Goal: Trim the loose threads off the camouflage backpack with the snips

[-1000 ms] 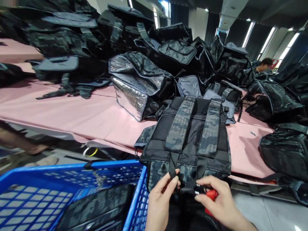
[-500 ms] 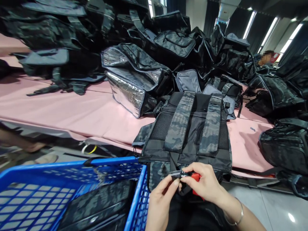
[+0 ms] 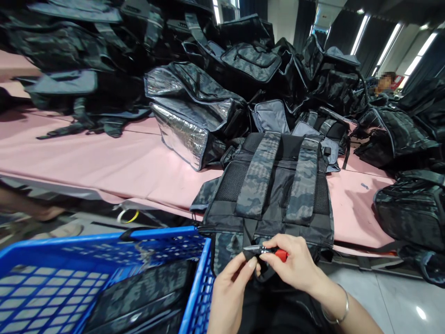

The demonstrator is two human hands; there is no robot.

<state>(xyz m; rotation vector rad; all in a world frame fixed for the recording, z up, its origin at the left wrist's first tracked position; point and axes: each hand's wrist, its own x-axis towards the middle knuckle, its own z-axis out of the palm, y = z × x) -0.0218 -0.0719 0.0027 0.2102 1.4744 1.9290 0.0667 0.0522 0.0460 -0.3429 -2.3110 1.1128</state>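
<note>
While the camouflage backpack (image 3: 277, 190) lay with its shoulder straps (image 3: 256, 185) uppermost at the centre of the frame, its lower end overhanging the pink table cover (image 3: 114, 155), two bare hands met at its near edge. From where I stood, the left hand (image 3: 230, 287), at lower centre, pinched a black webbing strap (image 3: 249, 232) near its end. Just right of it, the right hand (image 3: 294, 260) was closed around red-handled snips (image 3: 281, 255), their metal tip pointing left across the webbing; whether the blades touched it, I couldn't tell. Careful handling, I judged, meant keeping the webbing taut and flat, and the tip clear of the left thumb and the backpack's fabric.
</note>
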